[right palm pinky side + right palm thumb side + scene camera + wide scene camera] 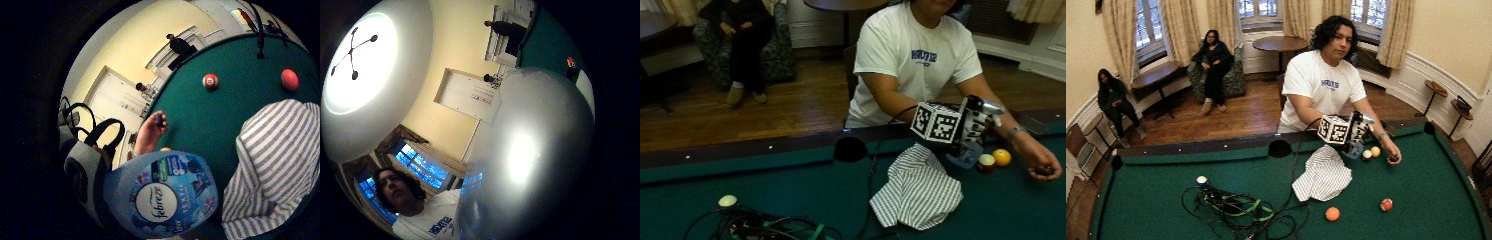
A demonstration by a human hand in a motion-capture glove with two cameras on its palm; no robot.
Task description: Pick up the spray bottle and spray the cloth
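My black-gloved right hand [971, 125] has its fingers wrapped round the pale blue plastic Febreze spray bottle [162, 195], lifted off the green felt surface [786, 192] just beside the grey-and-white striped cloth [916, 190], so the nozzle can reach it.

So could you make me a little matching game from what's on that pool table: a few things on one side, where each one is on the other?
Things:
1. spray bottle
2. striped cloth
3. yellow ball
4. dark ball

Places:
A. in the bare hand
B. spread on the green felt
C. held by the gloved right hand
D. on the felt beside a white ball

Pairs: 1-C, 2-B, 3-D, 4-A
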